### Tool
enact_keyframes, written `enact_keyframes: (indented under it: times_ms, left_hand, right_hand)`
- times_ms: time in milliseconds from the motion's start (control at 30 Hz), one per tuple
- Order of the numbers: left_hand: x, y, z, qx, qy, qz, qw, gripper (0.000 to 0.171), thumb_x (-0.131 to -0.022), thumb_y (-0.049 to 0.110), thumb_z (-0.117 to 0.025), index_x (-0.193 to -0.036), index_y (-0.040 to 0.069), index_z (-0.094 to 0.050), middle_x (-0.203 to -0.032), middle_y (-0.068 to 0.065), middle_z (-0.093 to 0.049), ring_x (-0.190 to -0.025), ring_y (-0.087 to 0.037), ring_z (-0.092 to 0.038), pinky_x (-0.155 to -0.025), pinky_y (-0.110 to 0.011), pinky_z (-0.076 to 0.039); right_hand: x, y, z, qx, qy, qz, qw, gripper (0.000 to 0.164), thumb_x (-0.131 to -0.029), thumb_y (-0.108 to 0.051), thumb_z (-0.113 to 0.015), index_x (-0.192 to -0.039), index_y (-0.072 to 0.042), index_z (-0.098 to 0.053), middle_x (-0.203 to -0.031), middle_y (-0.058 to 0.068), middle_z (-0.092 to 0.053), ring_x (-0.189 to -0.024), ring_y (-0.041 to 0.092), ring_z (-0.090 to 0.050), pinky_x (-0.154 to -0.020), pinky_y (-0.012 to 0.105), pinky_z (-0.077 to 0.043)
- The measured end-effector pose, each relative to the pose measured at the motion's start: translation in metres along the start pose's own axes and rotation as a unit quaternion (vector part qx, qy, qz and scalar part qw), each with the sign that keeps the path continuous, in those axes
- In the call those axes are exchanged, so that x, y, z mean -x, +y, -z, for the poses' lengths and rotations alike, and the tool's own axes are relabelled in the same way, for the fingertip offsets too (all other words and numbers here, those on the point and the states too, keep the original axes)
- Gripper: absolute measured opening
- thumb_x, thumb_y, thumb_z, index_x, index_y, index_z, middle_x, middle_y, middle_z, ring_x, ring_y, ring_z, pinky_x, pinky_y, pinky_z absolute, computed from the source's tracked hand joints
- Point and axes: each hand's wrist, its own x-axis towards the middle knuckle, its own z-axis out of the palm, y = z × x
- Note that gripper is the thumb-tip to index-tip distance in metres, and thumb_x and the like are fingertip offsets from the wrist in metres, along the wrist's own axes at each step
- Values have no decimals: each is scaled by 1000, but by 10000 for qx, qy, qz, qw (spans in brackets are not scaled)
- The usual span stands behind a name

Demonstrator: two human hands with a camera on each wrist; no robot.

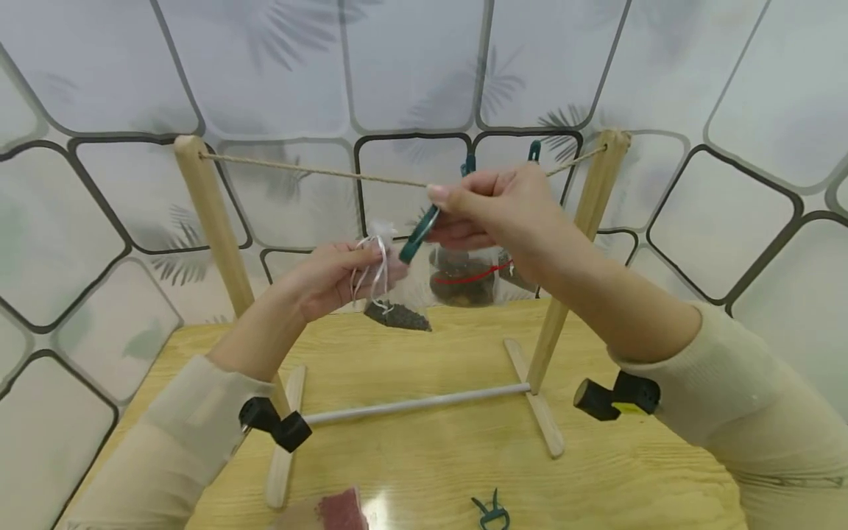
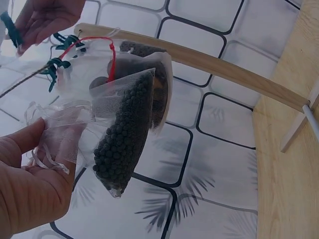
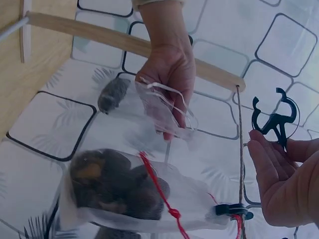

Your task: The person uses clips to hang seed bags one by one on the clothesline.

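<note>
My left hand pinches the gathered neck of a sheer drawstring bag with round dark pellets in its bottom; its white ribbons dangle over the fingers. Between the thumb and fingers of my right hand is a dark green spring clip, its curved jaws pointing away from the palm in the right wrist view. Both hands are close to the rope, the bag a little below it. Right of the held bag hangs a mesh bag of stones with a red cord, fastened to the rope by another green clip.
Two wooden posts carry the rope, joined low down by a white rod. Another small bag hangs behind the stones. On the wooden table lie a loose green clip and a bag with dark red contents.
</note>
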Motion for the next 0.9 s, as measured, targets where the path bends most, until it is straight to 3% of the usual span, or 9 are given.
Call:
enact_keyframes:
  times_ms: [167,367,633,767,900]
  left_hand:
    - [-1,10,-5,-51,193,-155,9997,25,-100,12,-46,-93,11,-70,-89,-2,-72,-82,-13,-69,-74,-24,-55]
    - [-2,21,-10,375,430,-469,9973,17,-99,10,-47,-106,4,-61,-88,-5,-72,-85,-13,-69,-77,-26,-56]
    - [-5,26,-19,1066,544,-473,9917,23,-98,9,-48,-119,0,-52,-90,-9,-72,-84,-18,-70,-76,-27,-56]
    - [-4,28,-24,1176,464,-596,9902,17,-98,8,-49,-111,1,-56,-90,-9,-72,-83,-18,-70,-75,-27,-56]
    - [-5,30,-28,1126,486,-766,9895,14,-97,5,-49,-98,1,-63,-88,-8,-72,-81,-17,-71,-73,-27,-57]
  right_hand:
    - [-21,-20,-7,373,351,790,9956,19,-88,-12,-67,-87,7,-70,-74,10,-72,-71,21,-72,-70,33,-57]
    - [-39,-37,-14,993,829,1369,9821,21,-88,-15,-67,-87,6,-71,-73,6,-72,-70,15,-71,-71,26,-56]
    - [-56,-38,-5,2074,1094,1586,9591,25,-89,-21,-66,-88,3,-72,-77,6,-72,-69,9,-70,-73,22,-55]
    - [-59,-36,-2,2329,1002,1636,9534,25,-90,-22,-65,-88,3,-72,-76,5,-72,-70,9,-70,-73,21,-55]
    - [-63,-34,-3,2377,798,1499,9564,24,-90,-21,-65,-85,2,-71,-69,0,-71,-71,10,-70,-72,21,-56]
